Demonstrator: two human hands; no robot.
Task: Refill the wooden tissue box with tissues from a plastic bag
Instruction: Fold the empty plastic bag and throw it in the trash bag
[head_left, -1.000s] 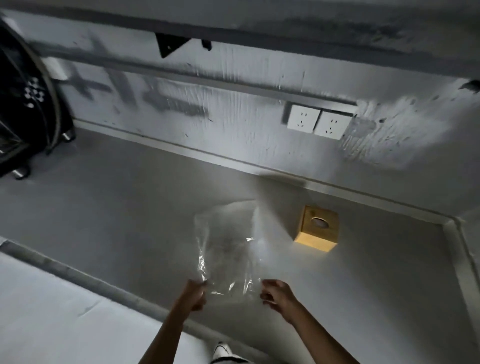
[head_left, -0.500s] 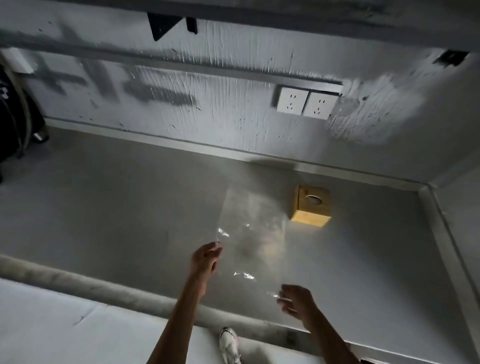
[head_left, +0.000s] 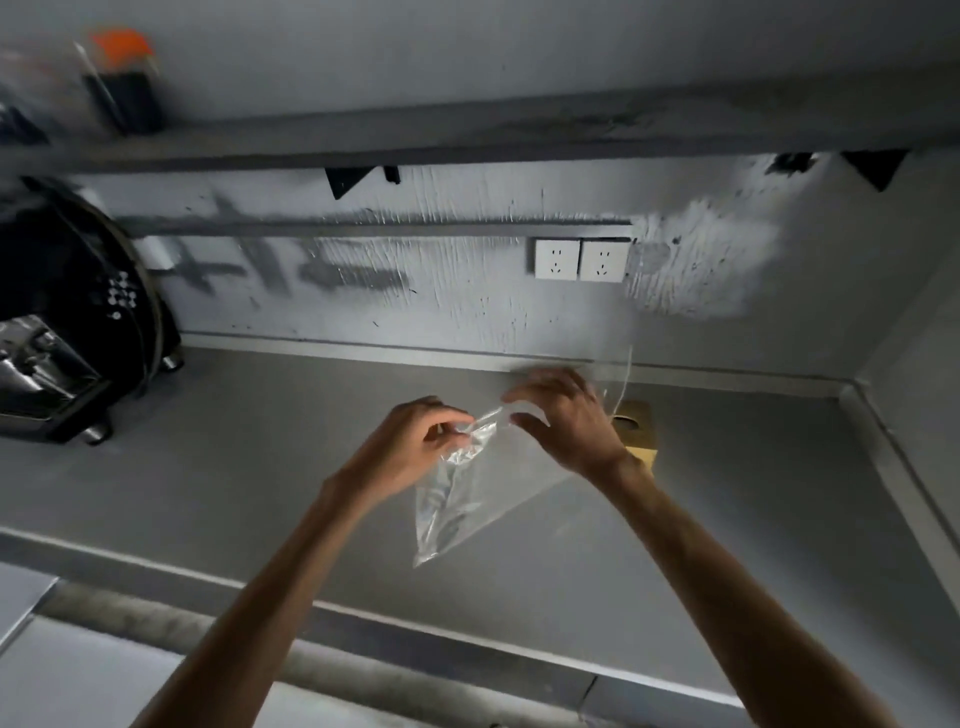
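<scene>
From the head camera, the clear, crinkled plastic bag (head_left: 467, 499) hangs in the air above the middle of the grey counter (head_left: 208, 467), its mouth gathered between both hands and its bottom corner sagging toward the front edge. It looks thin, limp and slippery, almost weightless, so it is best taken by the rim of the mouth; whether any tissues lie inside I cannot tell. The left hand (head_left: 410, 447) has its fingers (head_left: 452, 415) curled and pressed together, pinching a bunched edge of the film. The right hand (head_left: 566, 421) has its fingers (head_left: 540, 387) half spread, their tips on the opposite lip. The small square wooden tissue box (head_left: 636, 431) stands behind the right wrist, toward the counter's back right corner
</scene>
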